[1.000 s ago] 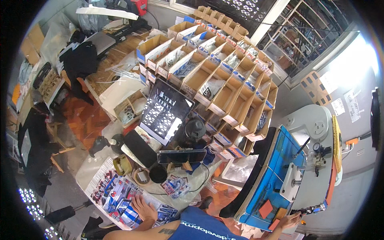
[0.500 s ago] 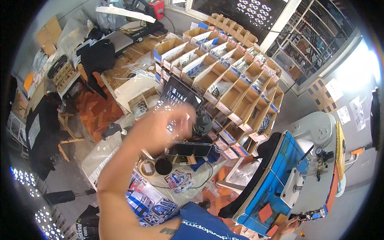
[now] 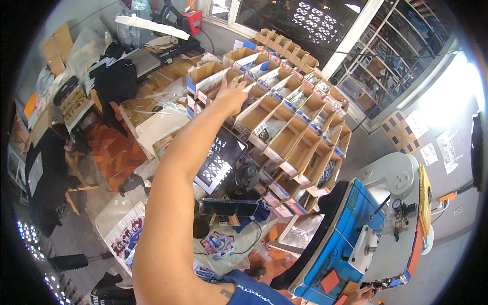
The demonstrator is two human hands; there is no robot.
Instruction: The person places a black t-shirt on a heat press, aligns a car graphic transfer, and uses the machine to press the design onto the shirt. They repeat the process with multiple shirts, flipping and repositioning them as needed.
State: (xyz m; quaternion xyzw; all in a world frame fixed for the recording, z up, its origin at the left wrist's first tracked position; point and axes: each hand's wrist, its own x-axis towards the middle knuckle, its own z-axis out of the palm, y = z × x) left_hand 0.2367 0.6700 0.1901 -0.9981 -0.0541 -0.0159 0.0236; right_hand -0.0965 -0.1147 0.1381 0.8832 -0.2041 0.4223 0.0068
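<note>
My left arm stretches up through the middle of the view, and my left hand (image 3: 232, 95) is over the upper left of a tiered rack of cardboard bins (image 3: 262, 109). Its fingers are spread over a bin holding flat packets, and no object shows in them. At the lower right, my right hand (image 3: 360, 296) is by the corner of a grey heat press (image 3: 389, 239), near its small control panel (image 3: 391, 282). That hand is partly cut off by the lower edge, so its grip is unclear. A blue board (image 3: 325, 254) lies on the press's near side.
A phone (image 3: 229, 207) stands on the worktable in front of a black round-topped object (image 3: 246, 176) and a black printed sheet (image 3: 221, 157). Printed transfers (image 3: 218, 245) lie nearby. A cable crosses the table. Black garments (image 3: 116, 86) hang at the left.
My left hand has moved up and away from above the worktable to the bins, and its fingers are now spread. The view has shifted slightly. My right hand stays by the press.
</note>
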